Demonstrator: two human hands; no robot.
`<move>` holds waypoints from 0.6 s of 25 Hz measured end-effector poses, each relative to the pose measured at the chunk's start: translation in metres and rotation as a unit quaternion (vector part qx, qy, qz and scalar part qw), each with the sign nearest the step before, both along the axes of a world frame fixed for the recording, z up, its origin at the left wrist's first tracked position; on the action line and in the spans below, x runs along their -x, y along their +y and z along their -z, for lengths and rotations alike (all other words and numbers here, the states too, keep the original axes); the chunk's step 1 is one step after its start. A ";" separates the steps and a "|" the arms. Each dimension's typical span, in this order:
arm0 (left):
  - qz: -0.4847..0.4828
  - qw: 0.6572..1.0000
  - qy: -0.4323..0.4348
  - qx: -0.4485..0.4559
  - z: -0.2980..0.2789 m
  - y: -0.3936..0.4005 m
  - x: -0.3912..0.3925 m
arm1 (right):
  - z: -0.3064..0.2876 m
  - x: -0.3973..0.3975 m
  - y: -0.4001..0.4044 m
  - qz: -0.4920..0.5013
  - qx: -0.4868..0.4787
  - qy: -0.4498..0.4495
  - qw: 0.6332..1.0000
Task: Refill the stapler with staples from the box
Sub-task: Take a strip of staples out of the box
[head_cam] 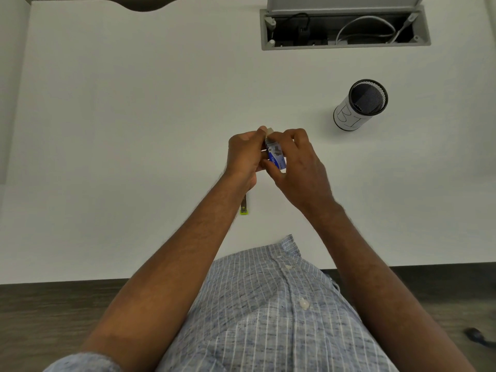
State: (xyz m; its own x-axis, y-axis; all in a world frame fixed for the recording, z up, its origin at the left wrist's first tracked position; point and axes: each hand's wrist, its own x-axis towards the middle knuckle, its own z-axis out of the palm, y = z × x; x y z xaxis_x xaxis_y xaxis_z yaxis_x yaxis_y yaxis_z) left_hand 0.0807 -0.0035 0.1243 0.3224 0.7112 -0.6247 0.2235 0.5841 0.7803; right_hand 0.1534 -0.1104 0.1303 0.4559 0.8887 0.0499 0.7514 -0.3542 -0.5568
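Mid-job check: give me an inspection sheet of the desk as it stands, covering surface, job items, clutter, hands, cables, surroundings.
Surface: white desk, no marks seen.
Job's things: blue staple box held above the desk between both hands; stapler lies on the desk, mostly hidden under the left forearm.
Clutter: black mesh pen cup with a handwritten label, upright at right.
Hands: left hand and right hand both grip the box.
Cables: white and black leads inside the open cable tray.
Surroundings: dark wood floor.

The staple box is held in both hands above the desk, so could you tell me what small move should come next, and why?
Probably slide the tray further out of the staple box: the left hand and right hand both grip it, and a pale end shows at its far side.
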 end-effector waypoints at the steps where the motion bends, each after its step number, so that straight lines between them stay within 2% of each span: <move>1: 0.004 1.000 0.001 -0.006 -0.001 0.000 0.000 | -0.001 -0.001 0.001 0.001 -0.003 0.008 1.000; 6: 0.025 1.000 0.006 -0.014 -0.003 -0.001 -0.002 | -0.008 -0.006 0.000 -0.005 0.011 -0.003 1.000; 11: 0.018 0.999 -0.022 0.021 -0.002 0.000 0.001 | -0.010 -0.009 -0.001 -0.010 -0.003 -0.027 1.000; 15: 0.028 0.999 -0.027 0.029 -0.001 0.000 0.001 | -0.006 -0.012 0.002 0.002 -0.015 0.019 1.000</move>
State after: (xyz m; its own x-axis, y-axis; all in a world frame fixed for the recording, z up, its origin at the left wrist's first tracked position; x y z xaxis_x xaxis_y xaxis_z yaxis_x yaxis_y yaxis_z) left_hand 0.0794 -0.0035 0.1250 0.3958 0.6543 -0.6444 0.2152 0.6161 0.7577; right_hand 0.1659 -0.1088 0.1367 0.4614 0.8852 0.0590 0.7276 -0.3395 -0.5960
